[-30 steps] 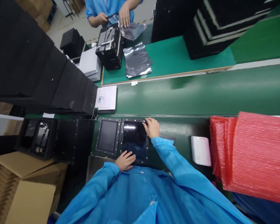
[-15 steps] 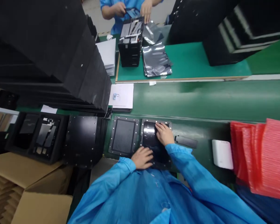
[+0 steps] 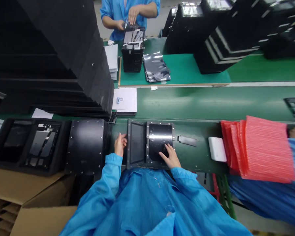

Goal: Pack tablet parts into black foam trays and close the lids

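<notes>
Two black framed panels lie side by side on the green belt in front of me. My right hand rests flat, fingers spread, on the near part of the glossy right panel. My left hand grips the left edge of the matte left panel, which is tipped up on that side. Both arms wear blue sleeves.
Left of the panels are a black studded plate, a black foam tray and cardboard boxes. A small black strip, a white block and red bubble bags lie right. Across the belt a person handles silver bags.
My left hand left the glossy panel and took the left panel's edge, lifting it. My right hand slid from the glossy panel's far corner to its near part. The view shifted.
</notes>
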Motion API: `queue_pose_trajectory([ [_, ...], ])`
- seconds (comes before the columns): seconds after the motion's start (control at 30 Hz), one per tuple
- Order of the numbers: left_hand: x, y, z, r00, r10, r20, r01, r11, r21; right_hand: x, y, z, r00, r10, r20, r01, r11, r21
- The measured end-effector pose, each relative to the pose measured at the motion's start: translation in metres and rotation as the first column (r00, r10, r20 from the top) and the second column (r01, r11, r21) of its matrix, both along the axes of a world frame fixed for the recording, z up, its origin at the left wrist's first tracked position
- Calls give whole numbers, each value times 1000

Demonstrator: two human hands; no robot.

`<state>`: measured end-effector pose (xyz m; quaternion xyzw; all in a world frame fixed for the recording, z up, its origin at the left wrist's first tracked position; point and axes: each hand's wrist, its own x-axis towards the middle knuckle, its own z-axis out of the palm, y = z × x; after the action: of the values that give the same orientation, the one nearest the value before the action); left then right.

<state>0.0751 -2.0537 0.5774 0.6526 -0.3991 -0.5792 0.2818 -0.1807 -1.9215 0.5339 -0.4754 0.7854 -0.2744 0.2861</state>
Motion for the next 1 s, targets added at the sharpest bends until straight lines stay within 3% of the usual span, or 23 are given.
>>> queue_pose_trajectory([
  [0.1,-22,38,8,950,-246,-193,239,969,-61,5,-14,24,973,71,219,-69,997,-16],
  [0.2,-55,72,13,866,-500,-11,491,854,-172,9,-25,39,935,23,354,-2,998,-59],
  [0.33,-85,97,15,756,-580,302,640,753,-155,-6,-29,33,863,-109,494,150,988,-45],
  [0.47,-96,114,17,638,-502,583,653,754,-66,-43,-23,18,760,-111,640,166,986,-26],
  [0.6,-101,127,15,473,-542,695,581,784,216,-86,-15,9,711,-126,692,175,984,-1],
  [0.73,-106,132,8,382,-616,689,532,756,381,-118,-38,6,812,-167,559,241,969,-62],
  [0.87,-109,130,7,356,-584,729,519,773,365,-121,-103,8,961,0,275,30,994,-106],
  [1.0,-107,125,11,341,-590,732,530,764,369,-117,-143,10,988,57,145,-58,998,3],
])
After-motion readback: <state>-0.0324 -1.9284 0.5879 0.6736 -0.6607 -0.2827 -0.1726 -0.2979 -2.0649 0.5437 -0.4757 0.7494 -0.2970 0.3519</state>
